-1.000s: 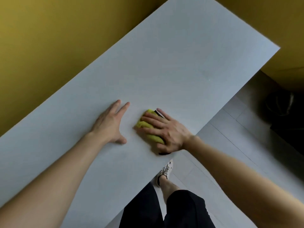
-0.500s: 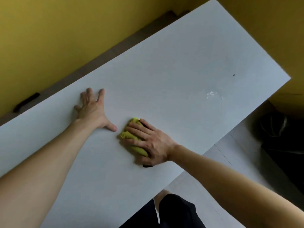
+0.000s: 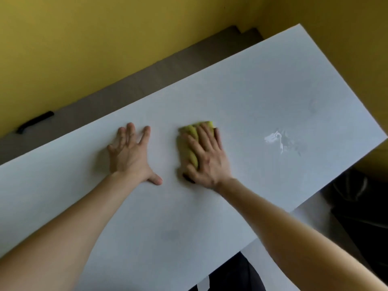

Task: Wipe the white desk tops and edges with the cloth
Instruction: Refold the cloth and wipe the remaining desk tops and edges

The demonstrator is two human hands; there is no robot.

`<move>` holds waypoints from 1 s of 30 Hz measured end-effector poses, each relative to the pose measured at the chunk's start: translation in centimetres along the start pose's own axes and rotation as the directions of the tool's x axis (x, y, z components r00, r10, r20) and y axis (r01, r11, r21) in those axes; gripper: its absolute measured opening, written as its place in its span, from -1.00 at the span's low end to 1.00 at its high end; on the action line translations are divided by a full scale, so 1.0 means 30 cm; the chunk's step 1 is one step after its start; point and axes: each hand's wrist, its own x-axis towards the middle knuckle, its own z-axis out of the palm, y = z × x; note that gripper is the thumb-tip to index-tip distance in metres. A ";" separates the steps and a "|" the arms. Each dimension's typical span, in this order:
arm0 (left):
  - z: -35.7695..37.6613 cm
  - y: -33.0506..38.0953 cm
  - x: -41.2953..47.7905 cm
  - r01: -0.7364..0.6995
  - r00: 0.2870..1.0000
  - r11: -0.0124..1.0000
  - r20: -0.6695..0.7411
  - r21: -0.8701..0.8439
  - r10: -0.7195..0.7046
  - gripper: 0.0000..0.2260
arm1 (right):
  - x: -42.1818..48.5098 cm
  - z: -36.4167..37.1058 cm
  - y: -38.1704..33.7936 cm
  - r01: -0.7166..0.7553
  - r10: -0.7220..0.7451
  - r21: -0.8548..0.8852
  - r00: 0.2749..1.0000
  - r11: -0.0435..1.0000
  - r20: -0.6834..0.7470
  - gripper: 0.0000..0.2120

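bare desk top [image 3: 241, 97] around white smear [image 3: 273, 138]

Looking down on a worktop [image 3: 241, 91] running slantwise from near left to far right. Have the left grip [image 3: 130, 154] lying flat on it around the middle, and the right grip [image 3: 206, 160] just to its right, not touching it. Pressing the cloth [image 3: 186, 141] onto the worktop under the right grip, with cloth poking out past the fingertips and on the thumb side. Further right on the same top, well clear of the cloth, spot a smear [image 3: 273, 138]. Behind the far edge, see a strip of floor [image 3: 147, 80], then the wall [image 3: 105, 38], plus a small bar [image 3: 34, 122] on that strip, far left, by the wall. Below the near edge, just legs [image 3: 231, 276].
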 end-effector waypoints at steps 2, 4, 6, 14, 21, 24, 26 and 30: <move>-0.001 -0.005 -0.005 -0.010 1.000 1.000 0.001 -0.014 0.010 0.55 | -0.074 0.017 -0.086 0.301 -0.302 0.027 0.939 0.953 0.163 -0.16; -0.001 -0.012 -0.012 -0.006 1.000 1.000 -0.008 -0.020 0.006 0.56 | -0.046 -0.020 -0.027 0.501 -0.496 0.048 0.832 0.864 0.248 -0.16; 0.001 -0.017 -0.016 0.002 1.000 1.000 -0.018 -0.019 -0.002 0.59 | 0.057 -0.073 0.125 0.562 -0.548 0.037 0.786 0.826 0.287 -0.20; 0.001 -0.022 -0.025 -0.009 1.000 1.000 -0.017 -0.017 0.009 0.56 | 0.327 -0.093 0.251 -0.321 0.311 -0.082 0.943 0.944 -0.117 -0.22; -0.079 -0.072 -0.005 -0.006 1.000 0.997 -0.017 -0.078 0.005 0.41 | 0.239 0.003 -0.028 0.594 -0.593 0.065 0.778 0.802 0.210 -0.20; -0.086 -0.081 0.021 0.119 0.993 0.986 -0.008 -0.120 -0.121 0.45 | 0.323 -0.077 0.198 0.443 -0.435 0.008 0.876 0.896 0.207 -0.21; -0.064 -0.087 0.033 0.162 0.987 0.972 0.025 -0.169 -0.160 0.47 | 0.364 -0.141 0.365 0.167 -0.161 -0.042 0.981 0.985 0.111 -0.20; -0.046 -0.092 0.040 0.190 0.982 0.961 0.038 -0.204 -0.186 0.48 | 0.431 -0.106 0.300 -0.376 0.365 -0.099 0.924 0.921 -0.111 -0.20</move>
